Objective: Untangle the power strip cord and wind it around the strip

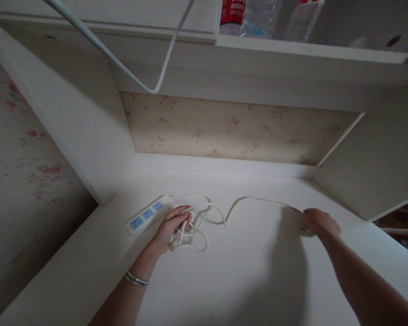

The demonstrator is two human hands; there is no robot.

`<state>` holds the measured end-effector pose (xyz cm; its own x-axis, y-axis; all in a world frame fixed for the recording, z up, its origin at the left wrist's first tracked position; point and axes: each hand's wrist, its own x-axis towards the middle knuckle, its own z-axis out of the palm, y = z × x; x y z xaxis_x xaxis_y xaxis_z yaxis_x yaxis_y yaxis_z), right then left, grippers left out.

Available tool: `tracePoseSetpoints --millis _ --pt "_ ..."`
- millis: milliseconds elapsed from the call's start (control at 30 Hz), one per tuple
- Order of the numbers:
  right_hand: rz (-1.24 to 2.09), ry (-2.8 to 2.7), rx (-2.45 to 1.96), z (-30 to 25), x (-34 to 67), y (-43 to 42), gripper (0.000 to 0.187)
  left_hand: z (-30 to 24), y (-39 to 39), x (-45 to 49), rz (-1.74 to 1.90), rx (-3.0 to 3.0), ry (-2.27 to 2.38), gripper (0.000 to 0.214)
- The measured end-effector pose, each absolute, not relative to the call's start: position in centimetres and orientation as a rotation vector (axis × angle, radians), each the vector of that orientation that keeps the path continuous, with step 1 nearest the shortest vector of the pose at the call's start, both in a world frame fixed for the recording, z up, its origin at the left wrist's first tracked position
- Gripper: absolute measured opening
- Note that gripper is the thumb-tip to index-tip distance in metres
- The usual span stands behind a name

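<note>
White and blue, the strip (147, 214) lies at left on the desk (221, 271), its cord (255, 198) leaving the far end. Just right, the left hand (166, 230) grips loose loops of cord in curled fingers. Farther right, the right hand (321, 222) has its fingers closed over the cord.

One power strip (148, 214), three blue sockets (135, 222), one cream cord (258, 198), one hanging cable (152, 90), three bottles (232, 12)
</note>
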<state>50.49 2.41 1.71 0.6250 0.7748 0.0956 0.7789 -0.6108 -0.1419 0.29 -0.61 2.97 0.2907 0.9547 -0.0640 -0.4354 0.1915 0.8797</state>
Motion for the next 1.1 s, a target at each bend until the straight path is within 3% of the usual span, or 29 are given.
tracePoseSetpoints --millis 133,167,300,400,633,933,1100 --pt "0.003 -1.396 -2.419 3.3 44.0 2.4 0.04 2.5 -0.6 0.7 1.11 0.858 0.771 0.03" --pt "0.076 -1.389 -2.187 3.6 41.5 2.0 0.042 2.4 -0.6 0.8 1.087 0.856 0.754 0.036" --pt "0.683 -1.403 -1.332 4.1 29.6 -0.7 0.048 2.3 -1.0 1.5 1.039 0.819 0.669 0.043" --pt "0.974 -1.517 -1.155 3.4 22.8 -2.4 0.045 2.4 -1.2 1.6 1.072 0.756 0.628 0.041" --pt "0.77 -1.373 -1.308 0.9 20.6 -2.2 0.041 3.5 -0.5 -1.0 1.198 0.546 0.498 0.041" --pt "0.477 -1.143 -1.422 0.1 23.3 -1.0 0.042 2.2 -0.8 0.2 0.912 0.797 0.458 0.05" --pt "0.444 -1.103 -1.43 0.1 23.5 -0.8 0.043 1.6 -0.8 0.3 0.854 0.957 0.483 0.036"
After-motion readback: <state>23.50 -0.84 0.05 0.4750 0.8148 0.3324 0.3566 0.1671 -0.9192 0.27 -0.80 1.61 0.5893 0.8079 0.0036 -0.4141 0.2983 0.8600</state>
